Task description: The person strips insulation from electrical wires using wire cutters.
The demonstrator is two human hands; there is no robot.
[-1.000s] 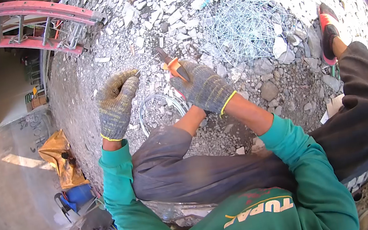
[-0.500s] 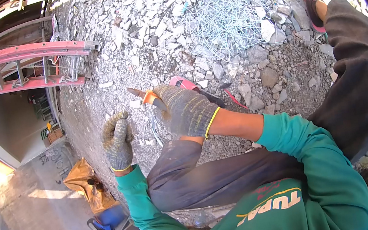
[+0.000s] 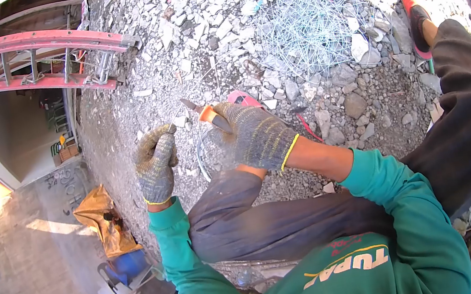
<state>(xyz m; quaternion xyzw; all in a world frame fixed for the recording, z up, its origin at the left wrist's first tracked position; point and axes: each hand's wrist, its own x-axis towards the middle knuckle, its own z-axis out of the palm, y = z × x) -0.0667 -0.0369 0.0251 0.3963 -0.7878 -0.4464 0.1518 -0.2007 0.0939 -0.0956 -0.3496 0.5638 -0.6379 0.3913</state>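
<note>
Gloved right hand (image 3: 255, 135): grip closed round orange pliers (image 3: 205, 114). Gloved left hand (image 3: 156, 164): grip pinched on wire (image 3: 199, 155). Advice: hold wire taut, jaws square.

Pliers (image 3: 207, 115) in right hand (image 3: 255, 135) tilted flatter, tip brought closer to left hand (image 3: 156, 164) fingertips. Wire coil (image 3: 202, 159) now largely covered by right hand. Pink item (image 3: 241, 98) exposed behind right hand.

the gloved right hand (image 3: 255, 135) closes its grip on orange-handled pliers (image 3: 207, 113) over the gravel (image 3: 119, 91). the gloved left hand (image 3: 156, 164) is curled shut just beside a wire coil (image 3: 200, 164), and a pile of cut wires (image 3: 308, 22) lies further off.
</note>
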